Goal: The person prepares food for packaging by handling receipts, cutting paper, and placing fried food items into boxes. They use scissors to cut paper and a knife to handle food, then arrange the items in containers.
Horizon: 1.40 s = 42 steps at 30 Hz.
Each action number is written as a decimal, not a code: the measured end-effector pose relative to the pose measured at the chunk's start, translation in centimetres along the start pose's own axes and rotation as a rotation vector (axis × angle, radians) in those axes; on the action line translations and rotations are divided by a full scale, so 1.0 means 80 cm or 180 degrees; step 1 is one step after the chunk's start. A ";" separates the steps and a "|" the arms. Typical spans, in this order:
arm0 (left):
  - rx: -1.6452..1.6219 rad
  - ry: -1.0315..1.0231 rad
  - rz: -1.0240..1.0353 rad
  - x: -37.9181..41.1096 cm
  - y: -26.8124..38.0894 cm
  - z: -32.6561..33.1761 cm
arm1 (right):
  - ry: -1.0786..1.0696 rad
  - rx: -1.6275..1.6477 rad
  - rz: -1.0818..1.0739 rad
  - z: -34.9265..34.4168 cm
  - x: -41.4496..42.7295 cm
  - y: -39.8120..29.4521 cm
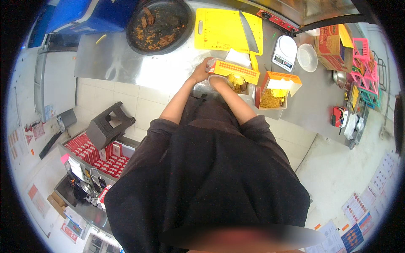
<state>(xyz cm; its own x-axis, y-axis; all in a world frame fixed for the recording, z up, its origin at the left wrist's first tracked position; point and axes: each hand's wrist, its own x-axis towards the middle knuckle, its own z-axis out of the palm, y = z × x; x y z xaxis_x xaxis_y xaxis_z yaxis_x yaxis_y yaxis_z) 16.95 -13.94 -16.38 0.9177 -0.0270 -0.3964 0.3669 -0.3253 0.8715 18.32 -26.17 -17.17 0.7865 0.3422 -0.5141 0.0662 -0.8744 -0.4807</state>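
My left hand (pixel 202 71) is at the left end of a yellow cardboard food box (pixel 239 71), its fingers by the lid's edge. Low at the box's left side is my right hand (pixel 218 83), covered by what looks like a clear plastic glove; its fingertips are hard to see. Yellow scrambled egg and brown pieces (pixel 237 81) show inside the box. Right of it stands a second open box (pixel 272 98) with fried noodles and egg. Beyond the first box lie a white paper (pixel 238 58) and a yellow cutting board (pixel 221 31) bearing a large yellow-handled knife (pixel 249 33).
A black round pan (pixel 159 27) with meat pieces and crumbs stands at the back left. To the right are a digital kitchen scale (pixel 284 53), a white plastic bowl (pixel 307 57), a cardboard carton (pixel 333 47) and pink baskets (pixel 365 68). A dark plastic stool (pixel 109 125) is at lower left.
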 end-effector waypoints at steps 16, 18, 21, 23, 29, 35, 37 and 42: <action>-0.0265 -0.0308 -0.0318 0.000 0.011 -0.007 | -0.0617 -0.0025 -0.0127 -0.014 0.000 0.039; -0.0156 -0.0289 -0.0308 0.002 0.005 -0.006 | -0.0759 -0.0133 -0.0013 -0.033 -0.014 0.036; -0.0048 -0.0177 -0.0196 0.004 -0.003 -0.002 | -0.0567 0.0065 0.0513 -0.100 -0.056 0.004; -0.0071 -0.0252 -0.0126 0.004 -0.003 -0.001 | -0.0758 0.0387 0.0409 -0.092 -0.049 0.035; -0.0026 -0.0421 -0.0101 0.004 0.004 -0.008 | 0.0177 -0.0300 0.0110 -0.062 -0.053 -0.010; -0.0246 -0.0546 -0.0088 0.013 -0.014 -0.008 | -0.0536 -0.0618 0.0148 -0.040 -0.034 -0.015; 0.0052 -0.0490 0.0034 0.017 -0.015 -0.008 | -0.0485 -0.0716 0.0136 -0.038 -0.035 -0.011; -0.0097 -0.0605 0.0161 0.029 -0.035 -0.003 | -0.0297 -0.0703 -0.0272 -0.044 -0.042 -0.005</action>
<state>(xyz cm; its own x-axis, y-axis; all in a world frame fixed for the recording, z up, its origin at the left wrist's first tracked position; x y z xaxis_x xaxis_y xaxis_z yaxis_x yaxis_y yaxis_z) 18.10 -12.88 -19.70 0.8909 -0.2215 -0.3966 0.3280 -0.2902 0.8990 17.78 -28.20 -12.75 0.7129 0.4395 -0.5464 0.2708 -0.8913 -0.3636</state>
